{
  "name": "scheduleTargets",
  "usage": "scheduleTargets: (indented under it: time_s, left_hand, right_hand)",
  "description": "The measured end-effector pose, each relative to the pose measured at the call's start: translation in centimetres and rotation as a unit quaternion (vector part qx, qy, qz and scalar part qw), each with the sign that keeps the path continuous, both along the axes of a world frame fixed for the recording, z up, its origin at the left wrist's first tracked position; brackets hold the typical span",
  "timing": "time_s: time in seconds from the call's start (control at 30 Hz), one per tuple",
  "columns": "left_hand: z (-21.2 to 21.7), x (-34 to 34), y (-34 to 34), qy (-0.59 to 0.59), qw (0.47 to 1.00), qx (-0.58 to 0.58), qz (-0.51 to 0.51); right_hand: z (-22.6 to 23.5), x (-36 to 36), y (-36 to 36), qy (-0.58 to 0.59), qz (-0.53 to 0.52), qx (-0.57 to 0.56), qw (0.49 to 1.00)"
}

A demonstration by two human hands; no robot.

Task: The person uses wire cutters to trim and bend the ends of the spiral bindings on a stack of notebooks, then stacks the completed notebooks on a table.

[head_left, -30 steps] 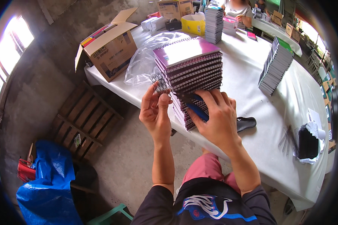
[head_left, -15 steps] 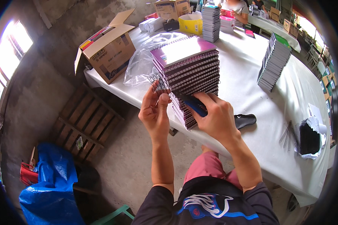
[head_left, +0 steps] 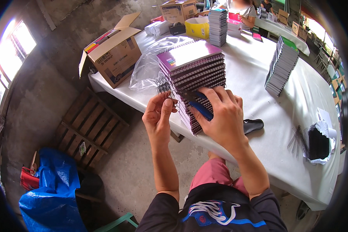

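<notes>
**Grip Status Change**

Note white-sheeted bench (head_left: 251,73) with stack of purple spiral-bound notebooks (head_left: 197,73) at near edge. Alongside, find right hand (head_left: 225,116) and left hand (head_left: 157,113). In right, note gripped blue-handled pliers (head_left: 201,111), spread wider than half a second ago, suggesting released squeeze; in left, pinched dark wire coils (head_left: 164,87).

In the right hand (head_left: 225,116), the blue-handled pliers (head_left: 202,111) now have their handles apart (pressed together half a second ago), the upper one toward twelve o'clock from the lower.
</notes>
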State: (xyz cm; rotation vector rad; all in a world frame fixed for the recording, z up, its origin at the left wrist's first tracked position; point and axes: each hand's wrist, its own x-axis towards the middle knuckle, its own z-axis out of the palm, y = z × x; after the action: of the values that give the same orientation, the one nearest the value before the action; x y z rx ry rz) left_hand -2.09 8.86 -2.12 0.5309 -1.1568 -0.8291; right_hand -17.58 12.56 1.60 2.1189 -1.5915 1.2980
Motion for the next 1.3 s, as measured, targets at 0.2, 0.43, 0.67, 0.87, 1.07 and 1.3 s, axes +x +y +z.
scheduleTargets:
  time_s: [0.2, 0.43, 0.67, 0.87, 1.07, 1.3]
  left_hand:
    - [-0.3, -0.3, 0.0, -0.023, 0.999, -0.013, 0.027]
    - [-0.4, -0.3, 0.0, -0.013, 0.999, -0.033, 0.022]
    - [-3.4, 1.7, 0.2, 0.379, 0.832, 0.111, -0.391]
    - [-3.4, 1.8, -0.5, 0.483, 0.796, 0.241, -0.275]
    - [0.1, 1.5, -0.7, 0.254, 0.943, 0.145, -0.160]
    - [2.5, -0.5, -0.6, 0.060, 0.995, 0.074, -0.015]
  right_hand:
    - [-0.1, 0.1, -0.2, 0.021, 0.003, -0.002, 1.000]
    - [-0.6, -0.5, -0.7, -0.022, 0.049, 0.012, 0.998]
    - [0.6, -3.1, -0.3, -0.134, 0.123, -0.015, 0.983]
    - [0.2, -3.3, 0.3, -0.101, 0.084, 0.029, 0.991]
    - [0.4, -2.1, 0.7, -0.028, 0.038, -0.016, 0.999]
    - [0.7, -0.5, -0.1, 0.030, -0.016, -0.046, 0.998]
